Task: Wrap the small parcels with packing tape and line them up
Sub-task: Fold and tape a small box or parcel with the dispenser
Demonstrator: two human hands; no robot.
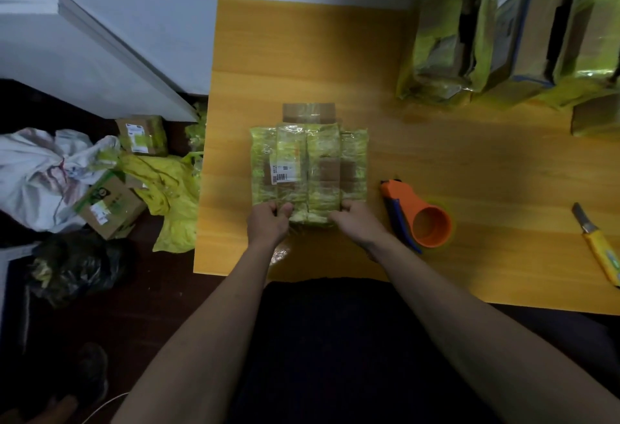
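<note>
A flat cardboard parcel (308,168) wrapped in yellow-green tape lies in the middle of the wooden table (469,172), a white barcode label on its left half. My left hand (270,220) grips its near left edge, thumb on top. My right hand (354,219) holds the near right edge, fingers curled over it. An orange tape dispenser (419,219) lies on its side just right of my right hand. Wrapped parcels (503,38) stand in a row along the far right of the table.
A yellow utility knife (597,246) lies at the table's right edge, blade out. On the dark floor to the left are cardboard boxes (107,205), a white sack (37,172), yellow plastic (171,195) and a black bag (77,266).
</note>
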